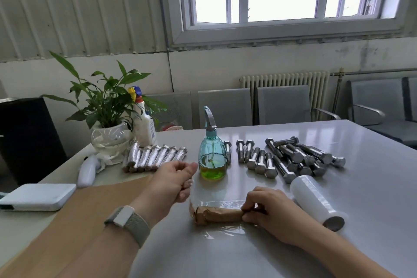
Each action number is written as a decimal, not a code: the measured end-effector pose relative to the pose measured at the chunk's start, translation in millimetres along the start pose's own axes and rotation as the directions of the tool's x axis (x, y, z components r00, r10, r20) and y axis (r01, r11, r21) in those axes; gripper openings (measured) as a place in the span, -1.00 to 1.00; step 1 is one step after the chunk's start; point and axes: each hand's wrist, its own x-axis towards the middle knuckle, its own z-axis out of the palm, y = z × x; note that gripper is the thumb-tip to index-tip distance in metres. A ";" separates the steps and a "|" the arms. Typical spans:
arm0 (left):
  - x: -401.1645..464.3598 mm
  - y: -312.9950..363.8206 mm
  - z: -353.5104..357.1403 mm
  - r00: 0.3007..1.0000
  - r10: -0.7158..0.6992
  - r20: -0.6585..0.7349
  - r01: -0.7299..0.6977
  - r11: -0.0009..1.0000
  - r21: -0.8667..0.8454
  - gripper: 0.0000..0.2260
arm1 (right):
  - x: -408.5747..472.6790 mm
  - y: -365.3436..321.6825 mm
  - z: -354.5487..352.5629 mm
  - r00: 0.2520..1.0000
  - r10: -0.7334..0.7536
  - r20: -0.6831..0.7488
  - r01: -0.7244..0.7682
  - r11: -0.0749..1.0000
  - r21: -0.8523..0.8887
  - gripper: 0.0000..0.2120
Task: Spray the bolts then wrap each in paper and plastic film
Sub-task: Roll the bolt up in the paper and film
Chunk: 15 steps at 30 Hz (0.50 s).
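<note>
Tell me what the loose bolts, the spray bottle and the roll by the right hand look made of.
Loose bolts: bright metal, probably steel, with glints. Spray bottle: clear teal plastic, liquid visible inside. Roll: milky, glossy plastic film.

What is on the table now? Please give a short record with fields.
left hand: raised, pinching the film edge
right hand: holds one end of the paper-wrapped bolt
film sheet: flat under that bolt
film roll: lying right of the right hand
spray bottle: upright, green liquid
bare bolts: right of the bottle
wrapped bolts: row left of the bottle
</note>
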 end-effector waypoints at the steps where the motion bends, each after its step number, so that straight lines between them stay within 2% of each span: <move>1: 0.2 -1.6 8.6 0.999 -0.012 0.033 0.012 1.000 -0.006 -0.82 | -0.1 0.3 0.5 1.000 -0.002 0.001 0.002 1.000 -0.003 -0.94; 3: 1.7 -8.3 28.6 0.993 -0.024 0.113 0.016 0.997 0.071 -0.82 | 0.1 1.0 1.3 1.000 -0.009 -0.003 0.009 1.000 -0.006 -0.94; 6: 6.2 -26.4 57.7 0.987 -0.023 0.156 -0.031 0.941 0.337 -0.83 | 0.8 2.2 1.9 1.000 -0.019 -0.008 0.019 1.000 -0.003 -0.93; 10: 12.8 -44.9 76.4 0.993 0.047 0.110 -0.112 0.680 0.724 -0.79 | 1.8 2.7 2.7 1.000 -0.014 -0.010 0.015 1.000 0.007 -0.92; 15: 7.6 -54.7 84.7 0.986 0.153 0.072 -0.134 0.444 0.886 -0.83 | 3.1 3.7 2.0 1.000 -0.003 -0.015 0.003 0.999 0.051 -0.92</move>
